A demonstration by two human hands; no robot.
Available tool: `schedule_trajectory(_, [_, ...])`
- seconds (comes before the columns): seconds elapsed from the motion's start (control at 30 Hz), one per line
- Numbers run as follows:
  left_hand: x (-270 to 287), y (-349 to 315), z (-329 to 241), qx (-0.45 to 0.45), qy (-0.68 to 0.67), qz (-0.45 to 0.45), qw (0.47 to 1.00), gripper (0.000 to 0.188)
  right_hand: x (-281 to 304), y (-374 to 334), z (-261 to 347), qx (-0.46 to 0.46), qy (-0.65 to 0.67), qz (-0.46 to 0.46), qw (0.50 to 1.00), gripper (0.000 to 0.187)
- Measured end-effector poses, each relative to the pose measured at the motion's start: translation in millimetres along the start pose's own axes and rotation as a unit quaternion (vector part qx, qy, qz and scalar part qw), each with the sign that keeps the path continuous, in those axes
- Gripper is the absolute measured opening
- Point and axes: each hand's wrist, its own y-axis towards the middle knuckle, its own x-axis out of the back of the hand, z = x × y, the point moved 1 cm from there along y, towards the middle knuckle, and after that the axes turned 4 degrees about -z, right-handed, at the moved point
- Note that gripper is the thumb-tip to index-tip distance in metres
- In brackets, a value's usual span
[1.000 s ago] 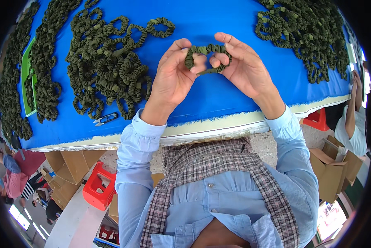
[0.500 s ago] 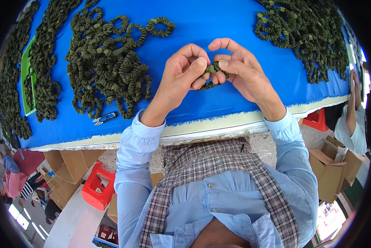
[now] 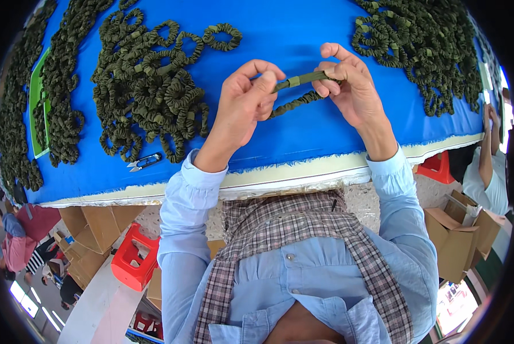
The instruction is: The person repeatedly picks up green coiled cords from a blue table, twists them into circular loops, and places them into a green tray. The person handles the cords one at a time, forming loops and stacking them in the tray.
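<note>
Left hand [image 3: 242, 106] and right hand [image 3: 354, 94] pinch opposite ends of a stretched dark-green gathered-fabric ring [image 3: 304, 79], probably light, soft, best gripped there.

The dark green gathered band [image 3: 310, 77], an open ring one second ago and bunched between the fingers half a second ago, is now drawn out lengthwise, its upper side pulled smooth. The left hand [image 3: 242, 106] and right hand [image 3: 355, 94] have separated since the bunching.
</note>
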Motion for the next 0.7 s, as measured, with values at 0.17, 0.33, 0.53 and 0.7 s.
schedule_trajectory(0.17, [-11,-2,-4,-0.106,0.258,-0.061,0.958,0.032,-10,-2,-5,-0.023,-0.032,-0.012,0.999,0.025])
schedule_trajectory(0.33, [-10,-3,3,-0.146,0.273,-0.110,0.944,0.013,-11,-1,-7,-0.015,-0.025,-0.008,1.000,0.024])
schedule_trajectory(0.53, [-3,-1,-7,-0.169,0.255,-0.095,0.947,0.005,5,6,-5,0.026,0.056,-0.027,0.998,0.021])
schedule_trajectory(0.7, [0,-2,-15,-0.123,0.198,-0.065,0.970,0.009,3,5,0,0.027,-0.026,0.027,0.999,0.015])
